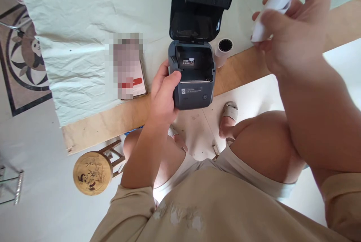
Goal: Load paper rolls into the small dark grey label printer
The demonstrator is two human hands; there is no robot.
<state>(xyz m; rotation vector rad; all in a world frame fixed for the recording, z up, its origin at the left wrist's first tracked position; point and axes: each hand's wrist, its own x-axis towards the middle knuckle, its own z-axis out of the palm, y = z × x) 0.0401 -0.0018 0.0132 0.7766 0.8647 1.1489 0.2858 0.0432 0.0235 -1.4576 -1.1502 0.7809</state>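
Note:
My left hand (166, 91) grips the left side of a dark label printer (193, 95), its thumb on the front rim. The printer's black lid (194, 12) is swung up and back, and the bay under it shows a small white sticker but no roll. Off to the right, my right hand (290, 27) is closed around a white paper roll (272, 14), slightly blurred, apart from the printer. A second white roll with a dark core (224, 52) stands on the table just right of the printer.
A phone (135, 80), partly pixelated, lies left of the printer on a pale green cloth (84, 20). The wooden table edge (107, 125) runs along the near side. Below stands a round wooden stool (93, 173) beside my legs.

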